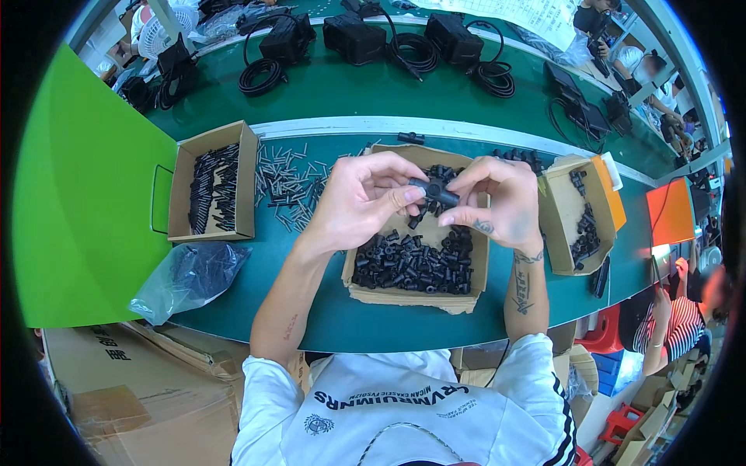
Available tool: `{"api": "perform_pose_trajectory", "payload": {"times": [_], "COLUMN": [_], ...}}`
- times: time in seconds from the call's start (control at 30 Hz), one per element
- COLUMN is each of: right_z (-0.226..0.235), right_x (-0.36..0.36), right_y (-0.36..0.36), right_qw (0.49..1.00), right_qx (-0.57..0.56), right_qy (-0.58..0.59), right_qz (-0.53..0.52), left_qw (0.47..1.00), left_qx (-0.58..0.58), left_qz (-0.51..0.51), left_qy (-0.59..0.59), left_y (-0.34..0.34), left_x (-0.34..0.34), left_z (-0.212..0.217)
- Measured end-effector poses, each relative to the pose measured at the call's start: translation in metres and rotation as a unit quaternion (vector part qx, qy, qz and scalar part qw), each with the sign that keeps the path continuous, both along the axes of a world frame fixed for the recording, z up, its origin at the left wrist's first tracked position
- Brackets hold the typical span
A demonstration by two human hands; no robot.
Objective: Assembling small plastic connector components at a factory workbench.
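As L hand (361, 196) grips blk fitting (441, 194), axis ~crosswise, pointing R

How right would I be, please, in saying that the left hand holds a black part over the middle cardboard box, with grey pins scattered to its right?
Almost: the head view shows the left hand holding a black part over the middle cardboard box, but the grey pins lie to its left.
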State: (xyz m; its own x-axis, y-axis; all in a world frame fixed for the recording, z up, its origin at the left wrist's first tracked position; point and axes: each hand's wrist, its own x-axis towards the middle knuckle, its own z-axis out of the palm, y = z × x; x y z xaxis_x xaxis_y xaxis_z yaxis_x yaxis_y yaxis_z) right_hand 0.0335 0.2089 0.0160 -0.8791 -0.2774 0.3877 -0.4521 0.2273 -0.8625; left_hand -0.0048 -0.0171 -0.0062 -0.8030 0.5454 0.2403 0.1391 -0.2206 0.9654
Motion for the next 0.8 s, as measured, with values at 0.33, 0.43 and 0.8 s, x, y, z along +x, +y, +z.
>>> {"api": "perform_pose_trajectory", "payload": {"times": [0.33, 0.43, 0.8], "right_z": [0.01, 0.007, 0.019], "right_x": [-0.003, -0.002, 0.042], "right_y": [-0.007, -0.005, -0.014], "right_qw": [0.968, 0.968, 0.986], "right_qx": [0.105, 0.098, 0.079], "right_qy": [0.207, 0.194, 0.144], "right_qz": [0.097, 0.124, 0.009], "left_qw": [0.997, 0.993, 0.969], "left_qx": [0.001, 0.044, 0.118], "left_qz": [-0.076, -0.092, -0.215], "left_qy": [0.014, -0.051, -0.032], "left_y": [-0.008, -0.007, 0.017], "left_x": [-0.001, 0.001, 0.009], "left_z": [0.004, 0.003, -0.018]}}
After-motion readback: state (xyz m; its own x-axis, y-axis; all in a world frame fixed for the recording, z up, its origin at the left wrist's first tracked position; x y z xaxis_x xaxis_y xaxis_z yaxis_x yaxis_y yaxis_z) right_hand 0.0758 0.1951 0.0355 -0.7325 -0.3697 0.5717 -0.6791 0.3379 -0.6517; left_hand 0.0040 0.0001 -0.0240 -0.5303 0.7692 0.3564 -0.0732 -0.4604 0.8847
